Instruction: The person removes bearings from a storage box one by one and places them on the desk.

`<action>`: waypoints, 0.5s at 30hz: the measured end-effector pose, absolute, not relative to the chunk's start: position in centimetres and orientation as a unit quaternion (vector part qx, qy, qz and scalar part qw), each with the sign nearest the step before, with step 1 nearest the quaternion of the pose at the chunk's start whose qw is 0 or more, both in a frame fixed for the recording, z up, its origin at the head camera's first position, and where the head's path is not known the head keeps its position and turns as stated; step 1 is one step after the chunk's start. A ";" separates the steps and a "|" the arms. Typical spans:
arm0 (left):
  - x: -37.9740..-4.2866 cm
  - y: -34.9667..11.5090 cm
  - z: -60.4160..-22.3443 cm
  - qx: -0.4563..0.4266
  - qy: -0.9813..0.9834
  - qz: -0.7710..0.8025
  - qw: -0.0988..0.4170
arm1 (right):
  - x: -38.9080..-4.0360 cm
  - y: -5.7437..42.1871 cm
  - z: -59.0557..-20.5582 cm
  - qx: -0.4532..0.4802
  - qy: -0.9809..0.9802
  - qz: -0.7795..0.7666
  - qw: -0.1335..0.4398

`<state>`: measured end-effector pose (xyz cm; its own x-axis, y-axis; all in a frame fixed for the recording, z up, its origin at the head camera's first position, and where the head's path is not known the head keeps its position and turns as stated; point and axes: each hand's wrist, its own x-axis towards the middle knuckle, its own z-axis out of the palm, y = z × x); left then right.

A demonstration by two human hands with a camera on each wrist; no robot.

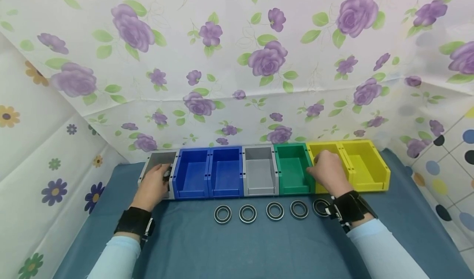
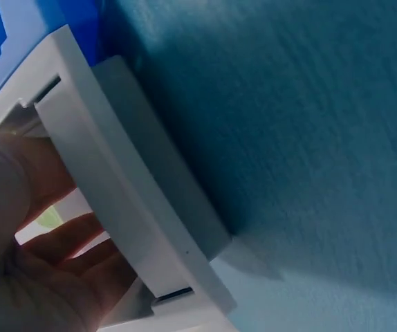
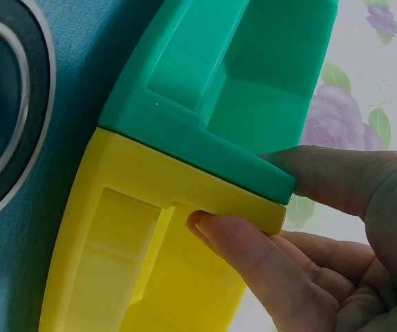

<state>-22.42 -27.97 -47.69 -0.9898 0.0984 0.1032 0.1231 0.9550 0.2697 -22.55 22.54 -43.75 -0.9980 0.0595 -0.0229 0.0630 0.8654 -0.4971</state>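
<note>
My left hand (image 1: 152, 185) reaches into the grey bin (image 1: 145, 173) at the row's left end. At its fingertips is a dark, shiny bearing (image 1: 168, 173), partly covered by the fingers. In the left wrist view the bin's front wall (image 2: 115, 187) hides the fingertips. My right hand (image 1: 330, 171) pinches the adjoining side walls of the green bin (image 3: 185, 76) and the left yellow bin (image 3: 115, 235). Its thumb (image 3: 330, 176) is on the green side and its index finger (image 3: 247, 256) on the yellow side.
Between the hands stand two blue bins (image 1: 192, 191) and another grey bin (image 1: 260, 188); a second yellow bin (image 1: 366, 163) ends the row at right. Several bearings (image 1: 275, 218) lie in a line on the blue cloth (image 1: 237, 250) before the bins. A flowered sheet (image 1: 229, 81) hangs behind.
</note>
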 end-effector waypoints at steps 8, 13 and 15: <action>-22.9 -27.9 -48.2 -0.057 -0.990 -0.131 -0.004 | -22.6 22.6 -43.7 0.028 0.966 -0.258 0.003; -23.0 -27.9 -48.2 -0.050 -0.989 -0.138 -0.022 | -22.6 22.6 -43.8 0.028 0.966 -0.257 -0.002; -23.0 -27.9 -48.3 -0.047 -0.989 -0.139 -0.025 | -22.6 22.6 -43.9 0.027 0.966 -0.256 -0.004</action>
